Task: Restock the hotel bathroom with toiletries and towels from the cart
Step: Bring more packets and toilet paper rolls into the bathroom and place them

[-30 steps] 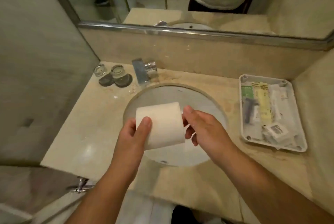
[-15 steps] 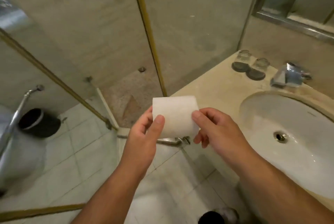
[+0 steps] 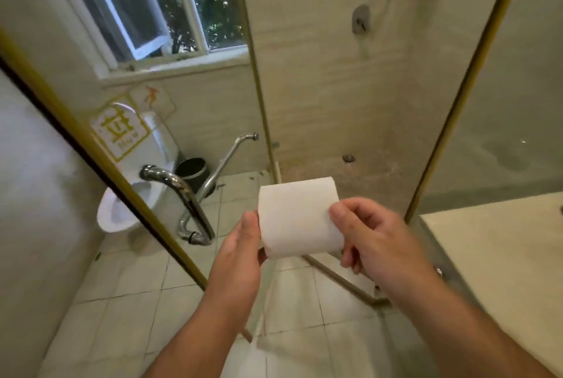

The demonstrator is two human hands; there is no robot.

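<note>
A white toilet paper roll (image 3: 298, 219) is held sideways at chest height over the tiled floor. My left hand (image 3: 240, 249) grips its left end, thumb on the front. My right hand (image 3: 371, 237) grips its right end, thumb on the front and fingers curled behind. A loose strip of paper hangs down below the roll.
A glass shower door with a gold frame and chrome handle (image 3: 182, 194) stands open at left. Behind it are a white toilet (image 3: 128, 201) and a black bin (image 3: 193, 172). The beige counter edge (image 3: 493, 249) is at right. A window (image 3: 158, 6) is at upper left.
My view has swung left from the sink and counter to the shower door and toilet. Both hands still hold the roll the same way.
</note>
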